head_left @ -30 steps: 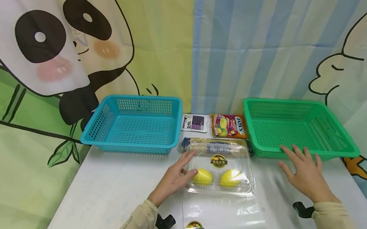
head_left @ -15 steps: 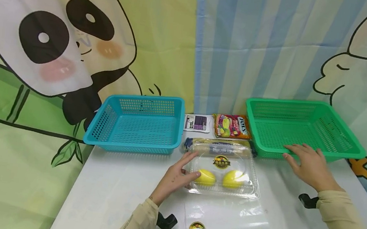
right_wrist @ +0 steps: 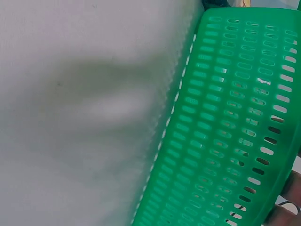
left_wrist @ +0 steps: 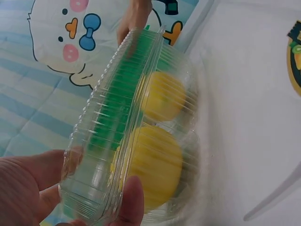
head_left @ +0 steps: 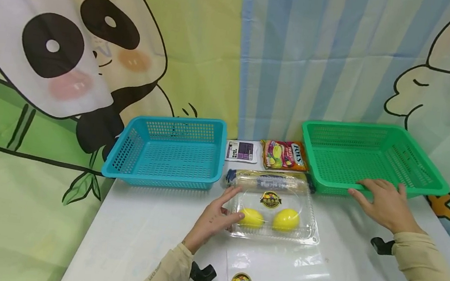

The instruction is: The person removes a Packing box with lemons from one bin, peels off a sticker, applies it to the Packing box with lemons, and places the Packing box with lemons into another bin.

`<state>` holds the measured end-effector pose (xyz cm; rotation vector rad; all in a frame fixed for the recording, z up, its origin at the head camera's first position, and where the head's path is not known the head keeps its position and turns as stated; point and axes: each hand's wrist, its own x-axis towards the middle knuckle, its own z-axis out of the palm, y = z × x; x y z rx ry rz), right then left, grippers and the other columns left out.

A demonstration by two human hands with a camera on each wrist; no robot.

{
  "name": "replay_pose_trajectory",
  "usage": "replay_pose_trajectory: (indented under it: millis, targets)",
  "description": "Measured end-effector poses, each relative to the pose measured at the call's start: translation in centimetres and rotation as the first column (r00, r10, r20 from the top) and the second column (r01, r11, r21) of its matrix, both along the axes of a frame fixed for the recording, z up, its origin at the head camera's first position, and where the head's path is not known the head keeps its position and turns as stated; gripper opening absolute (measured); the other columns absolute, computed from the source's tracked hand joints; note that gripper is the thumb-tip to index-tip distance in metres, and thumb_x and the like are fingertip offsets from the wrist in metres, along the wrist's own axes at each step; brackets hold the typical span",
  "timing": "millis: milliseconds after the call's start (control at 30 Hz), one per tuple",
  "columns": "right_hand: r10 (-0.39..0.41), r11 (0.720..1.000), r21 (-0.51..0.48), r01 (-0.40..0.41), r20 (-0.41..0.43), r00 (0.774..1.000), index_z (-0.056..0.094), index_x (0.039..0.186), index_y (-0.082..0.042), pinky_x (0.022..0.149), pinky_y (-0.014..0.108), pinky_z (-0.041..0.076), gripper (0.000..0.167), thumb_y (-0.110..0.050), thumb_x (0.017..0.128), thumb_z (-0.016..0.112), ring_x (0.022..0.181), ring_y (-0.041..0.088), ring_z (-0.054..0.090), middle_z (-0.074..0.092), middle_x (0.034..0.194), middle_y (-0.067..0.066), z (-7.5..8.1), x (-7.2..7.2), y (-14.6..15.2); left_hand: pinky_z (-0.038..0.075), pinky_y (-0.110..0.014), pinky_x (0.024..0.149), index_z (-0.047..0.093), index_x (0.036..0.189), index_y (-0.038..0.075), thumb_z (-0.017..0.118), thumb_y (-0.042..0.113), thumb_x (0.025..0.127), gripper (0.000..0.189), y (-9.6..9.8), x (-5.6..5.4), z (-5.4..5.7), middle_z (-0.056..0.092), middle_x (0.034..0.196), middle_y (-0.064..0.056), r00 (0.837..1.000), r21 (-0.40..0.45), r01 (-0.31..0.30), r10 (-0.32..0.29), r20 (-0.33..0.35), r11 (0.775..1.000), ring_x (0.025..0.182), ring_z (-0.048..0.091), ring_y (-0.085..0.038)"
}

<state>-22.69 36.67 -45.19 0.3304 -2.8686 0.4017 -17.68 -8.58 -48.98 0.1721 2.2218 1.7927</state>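
The clamshell (head_left: 275, 216) is gripped at its left end by the left hand (head_left: 212, 219); the green basket's (head_left: 425, 174) near rim is touched by the right hand's (head_left: 385, 204) straight fingers.

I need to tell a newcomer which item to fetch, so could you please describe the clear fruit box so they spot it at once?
On the white table, look between the blue basket and the green basket. In front of the long wrapped roll lies the clear plastic clamshell box, the left hand at its left edge. It alone shows two yellow fruits inside.
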Motion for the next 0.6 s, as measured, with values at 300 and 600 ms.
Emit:
replay_pose_trajectory:
  millis: [300,600]
  targets:
    - [-0.011,0.999,-0.033,0.011,-0.005,1.0,0.064,0.126,-0.006,0.107,0.084,0.005,0.048,-0.046,0.1,0.06,0.125,0.056,0.042,0.058,0.131,0.034,-0.77,-0.21,0.11,0.059,-0.03,0.062,0.041,0.155,0.036,0.078,0.019,0.089,0.077,-0.03,0.31,0.07,0.016,0.171,-0.006,1.0,0.049,-0.022,0.021,0.021,0.999,0.066,0.054,-0.014]
    - [-0.015,0.999,-0.036,0.015,-0.005,1.0,0.062,0.127,-0.006,0.108,0.084,0.002,0.049,-0.047,0.101,0.058,0.125,0.057,0.041,0.057,0.131,0.034,-0.88,-0.13,-0.02,0.055,-0.023,0.058,0.043,0.153,0.038,0.078,0.012,0.088,0.079,-0.21,0.8,-0.17,0.021,0.169,-0.002,0.999,0.103,-0.048,0.047,0.004,0.994,0.064,0.048,-0.011]
